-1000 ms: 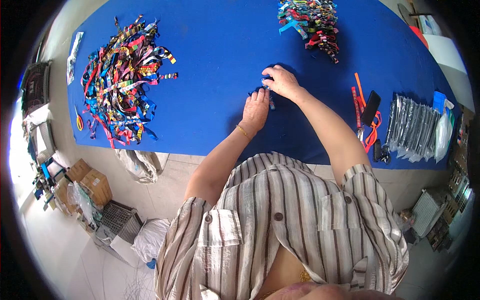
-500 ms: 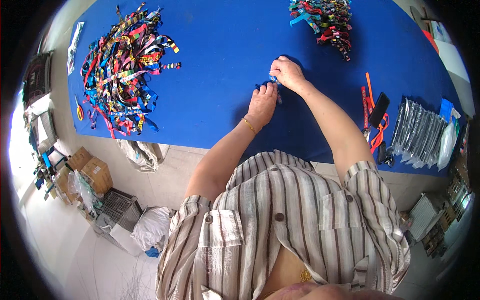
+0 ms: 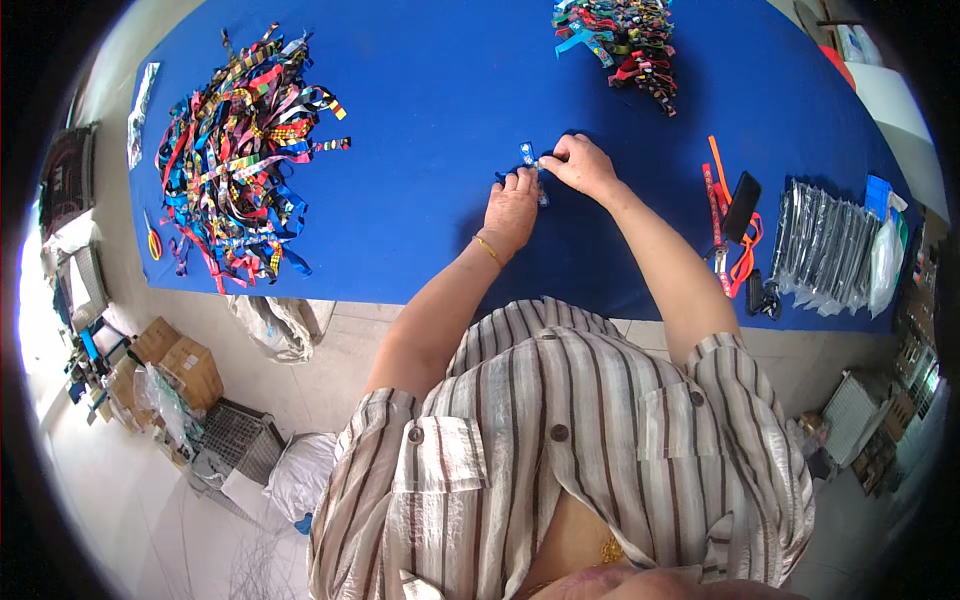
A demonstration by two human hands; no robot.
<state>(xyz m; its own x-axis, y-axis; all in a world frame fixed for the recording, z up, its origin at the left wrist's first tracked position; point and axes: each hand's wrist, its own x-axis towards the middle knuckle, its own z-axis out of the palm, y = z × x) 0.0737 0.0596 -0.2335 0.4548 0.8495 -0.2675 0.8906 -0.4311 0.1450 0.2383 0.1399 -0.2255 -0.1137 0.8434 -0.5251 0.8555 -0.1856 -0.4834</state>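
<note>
Over the middle of the blue table, both hands work at a short blue patterned ribbon strap (image 3: 527,154). Its upper end sticks out beyond the fingers, and another bit shows below them. The fingers of my left hand (image 3: 511,213) are closed on the strap from the near left side, hiding part of it. From the right, my right hand (image 3: 584,165) pinches the strap between thumb and curled fingers. Where the two hands meet, the strap appears folded or crossed; the exact shape is too small to tell.
A large heap of colourful ribbon straps (image 3: 240,165) lies at left, with scissors (image 3: 154,245) beside it. Bunched straps (image 3: 635,45) lie at the far right. Nearer right are a red strap (image 3: 713,205), an orange strap (image 3: 745,265), a black phone (image 3: 741,207) and plastic-wrapped packets (image 3: 820,245).
The strap's upper end, hidden under my right fingers before, now shows beyond them. My right hand has drawn slightly nearer and to the right of the strap. The whole view has shifted a little.
</note>
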